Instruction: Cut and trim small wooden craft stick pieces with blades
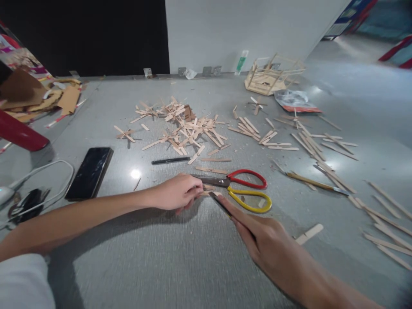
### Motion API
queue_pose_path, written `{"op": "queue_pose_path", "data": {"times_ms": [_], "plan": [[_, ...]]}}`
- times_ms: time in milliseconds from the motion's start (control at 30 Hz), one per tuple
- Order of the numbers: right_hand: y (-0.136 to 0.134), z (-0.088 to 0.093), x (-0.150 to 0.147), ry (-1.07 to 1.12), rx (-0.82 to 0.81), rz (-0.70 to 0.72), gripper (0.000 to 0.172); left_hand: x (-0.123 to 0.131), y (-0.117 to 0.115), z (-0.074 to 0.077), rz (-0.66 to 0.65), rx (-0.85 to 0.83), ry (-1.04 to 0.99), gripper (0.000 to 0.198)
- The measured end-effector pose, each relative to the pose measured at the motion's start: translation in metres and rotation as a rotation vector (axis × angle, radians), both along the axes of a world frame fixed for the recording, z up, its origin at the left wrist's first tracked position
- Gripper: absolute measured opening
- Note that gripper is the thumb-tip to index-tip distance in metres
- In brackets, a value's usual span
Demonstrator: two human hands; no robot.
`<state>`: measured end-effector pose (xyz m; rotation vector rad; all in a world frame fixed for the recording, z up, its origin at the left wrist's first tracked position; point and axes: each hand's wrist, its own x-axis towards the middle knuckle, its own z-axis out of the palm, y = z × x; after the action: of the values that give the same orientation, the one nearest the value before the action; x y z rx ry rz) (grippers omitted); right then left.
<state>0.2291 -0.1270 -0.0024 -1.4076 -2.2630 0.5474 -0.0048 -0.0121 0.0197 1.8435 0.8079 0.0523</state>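
Near the middle of the grey table, my left hand (180, 192) pinches a short wooden craft stick (209, 193), its right end sticking out from the fingers. My right hand (257, 227) is closed around a dark craft knife (220, 204), with the index finger laid along it and the tip at the stick. Just beyond both hands lies a pair of scissors (222, 182) with one red and one yellow handle. The blades pass partly behind my left hand. A notched craft stick (211, 170) lies just past the scissors.
Loose craft sticks (199, 128) are heaped farther back, with more scattered at right. A black pen-like tool (170, 160), a brass-coloured tool (317, 183) and a phone (89, 174) lie around. A wooden stick frame (267, 81) stands by the wall (206, 34); a red cylinder (24, 133) is left.
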Motion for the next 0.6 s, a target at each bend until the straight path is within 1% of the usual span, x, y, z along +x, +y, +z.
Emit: {"op": "queue_pose_path", "data": {"times_ms": [133,267,367,600], "plan": [[-0.0018,0.0006,0.0002,-0.004,0.019,0.002,0.067,0.0000,-0.0008,-0.0019,-0.015,0.039,-0.001,0.027],[-0.0022,-0.0002,0.0001,-0.008,-0.002,-0.006,0.062,0.0004,-0.0012,-0.0045,-0.032,0.072,0.007,0.029],[-0.0026,-0.0016,0.0003,-0.012,-0.028,-0.007,0.058,0.0001,-0.0013,-0.0059,-0.022,0.071,0.010,0.028],[-0.0023,-0.0023,0.0004,0.017,-0.042,-0.017,0.057,-0.0011,-0.0018,-0.0072,-0.033,0.092,-0.039,0.030]]}}
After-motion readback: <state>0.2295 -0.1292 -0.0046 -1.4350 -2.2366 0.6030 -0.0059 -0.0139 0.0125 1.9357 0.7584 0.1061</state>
